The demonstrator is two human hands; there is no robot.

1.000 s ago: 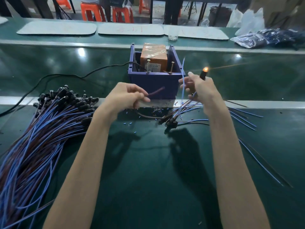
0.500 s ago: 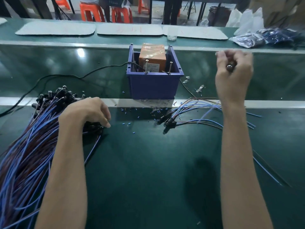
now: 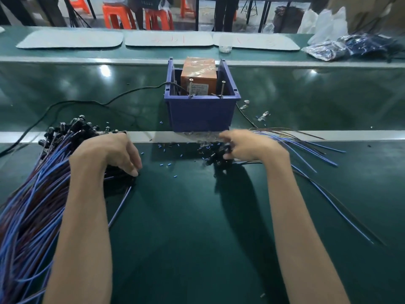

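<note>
much open mat (image 3: 186,216) between left hand (image 3: 109,153) and right hand (image 3: 249,145) — rail (image 3: 149,136) beyond.

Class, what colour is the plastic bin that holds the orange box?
The bin is blue; the head view shows it best.

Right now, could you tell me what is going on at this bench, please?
A person is sorting wired parts on a green bench. The left hand rests, fingers bent down, on a big bundle of blue and dark wires with black caps. The right hand, blurred, is at the black ends of a smaller pile whose wires fan out to the right. A blue bin holding an orange box stands just beyond the hands.
</note>
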